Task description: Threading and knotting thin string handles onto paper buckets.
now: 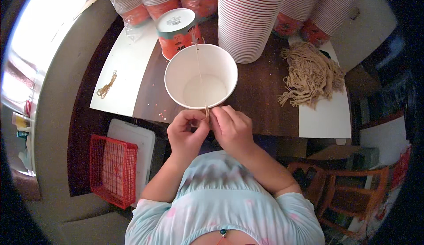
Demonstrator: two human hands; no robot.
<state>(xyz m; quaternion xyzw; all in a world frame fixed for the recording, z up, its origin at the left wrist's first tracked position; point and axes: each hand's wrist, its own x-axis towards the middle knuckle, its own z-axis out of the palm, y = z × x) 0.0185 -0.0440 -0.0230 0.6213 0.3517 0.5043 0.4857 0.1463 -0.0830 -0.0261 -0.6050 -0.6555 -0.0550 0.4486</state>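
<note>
White paper bucket [198, 92] lies just beyond the fingertips at twelve o'clock from the hands, by the table's near edge, its mouth facing up. The left hand [189, 130] has thumb and forefinger pinched on a thin beige string [200, 68] close to the near rim; the right hand [232, 126] meets it there, fingers bunched narrow, though what its tips grip is hidden. The string crosses the bucket's mouth from twelve to six. Farther out on the table [265, 94], an upturned orange-and-green bucket [176, 35] stands at eleven o'clock and a tall stack of nested buckets [246, 26] at one. A tangled heap of beige strings [311, 75] lies at two, a small looped bundle of string [106, 86] between nine and ten. Below table height, at eight, is a red basket [125, 174].
</note>
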